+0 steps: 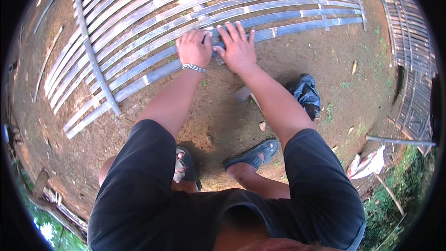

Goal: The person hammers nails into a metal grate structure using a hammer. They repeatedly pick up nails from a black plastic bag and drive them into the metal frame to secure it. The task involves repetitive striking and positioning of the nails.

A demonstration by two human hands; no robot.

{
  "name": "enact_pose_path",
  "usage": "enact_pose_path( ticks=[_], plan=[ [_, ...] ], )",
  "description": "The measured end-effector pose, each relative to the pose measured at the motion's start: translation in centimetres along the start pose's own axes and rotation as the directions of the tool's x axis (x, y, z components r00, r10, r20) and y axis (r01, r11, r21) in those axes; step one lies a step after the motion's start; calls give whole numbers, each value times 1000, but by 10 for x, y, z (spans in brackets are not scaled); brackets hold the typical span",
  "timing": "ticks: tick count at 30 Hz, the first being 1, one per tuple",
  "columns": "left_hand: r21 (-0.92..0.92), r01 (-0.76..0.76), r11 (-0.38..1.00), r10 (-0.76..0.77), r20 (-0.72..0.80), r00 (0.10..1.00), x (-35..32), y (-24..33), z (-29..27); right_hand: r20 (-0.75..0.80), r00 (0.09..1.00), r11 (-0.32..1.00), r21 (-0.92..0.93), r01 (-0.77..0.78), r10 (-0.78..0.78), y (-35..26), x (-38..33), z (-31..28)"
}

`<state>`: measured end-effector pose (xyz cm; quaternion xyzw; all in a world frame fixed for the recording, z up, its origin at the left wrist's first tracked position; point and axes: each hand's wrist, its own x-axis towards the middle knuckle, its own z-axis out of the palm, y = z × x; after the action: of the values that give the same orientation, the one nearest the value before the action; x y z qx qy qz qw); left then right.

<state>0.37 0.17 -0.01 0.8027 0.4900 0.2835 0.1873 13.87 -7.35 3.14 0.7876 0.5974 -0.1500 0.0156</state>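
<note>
A rack of long split bamboo slats [264,34] lies ahead of me, with crosspieces near its ends. My left hand [194,49], with a chain bracelet at the wrist, rests on the near slats. Its fingers are curled in, and a small dark patch shows beside the thumb; what it holds, if anything, is hidden. Close beside it my right hand [238,49] lies with fingers spread on the same slats. Below the hands a small dark block [218,59] partly shows. A tool with a flat greyish head [242,94] lies on the dirt, its handle partly under my right forearm.
A black plastic bag [305,95] sits right of my right forearm. Woven bamboo panels [409,28] stand at the far right. A white sack [367,163] lies near grass at the lower right. My sandalled feet [254,155] stand on bare soil; sticks lie at the left.
</note>
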Motion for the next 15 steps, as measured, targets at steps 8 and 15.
enact_pose_path(
  ticks=[8, 15],
  plan=[
    [-21, 3, 1000, -4, -10, 1000, 0, 3, 6, -44, 999, 999, 48, 7, -5, 7, -5, 3],
    [4, 43, 999, -43, -7, 999, 1, 3, 4, -40, 999, 999, 48, 11, -9, 4, -6, 4]
  ],
)
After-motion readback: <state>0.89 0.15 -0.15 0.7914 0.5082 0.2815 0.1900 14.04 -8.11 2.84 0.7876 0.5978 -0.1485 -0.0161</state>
